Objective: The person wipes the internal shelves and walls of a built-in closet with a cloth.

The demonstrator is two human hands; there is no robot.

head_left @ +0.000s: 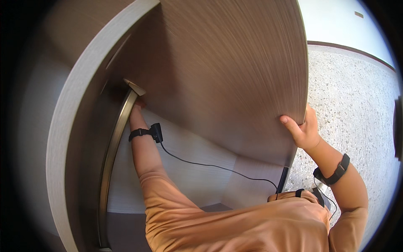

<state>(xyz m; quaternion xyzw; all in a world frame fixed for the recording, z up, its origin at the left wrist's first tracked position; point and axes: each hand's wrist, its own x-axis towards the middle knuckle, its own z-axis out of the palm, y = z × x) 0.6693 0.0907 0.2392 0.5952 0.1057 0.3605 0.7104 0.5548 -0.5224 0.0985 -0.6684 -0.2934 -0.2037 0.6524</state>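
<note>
A large brown wood-grain panel (235,71) fills the upper middle, its right edge bowed by the lens. At that edge my right hand (307,131) grips the panel, thumb on the near face and fingers going round behind. My left hand (140,103) reaches up close to the upper end of a bronze-coloured metal strip (112,155), just below a small pale wedge-shaped piece (135,87). Its fingers are hidden there, so I cannot see whether it holds anything.
A curved-looking pale board edge (63,113) runs down the left. Below the panel are pale inner boards (197,176). To the right lies a speckled floor (344,96) beside a white wall (336,21). A black cable (201,164) trails from my left wristband (140,133).
</note>
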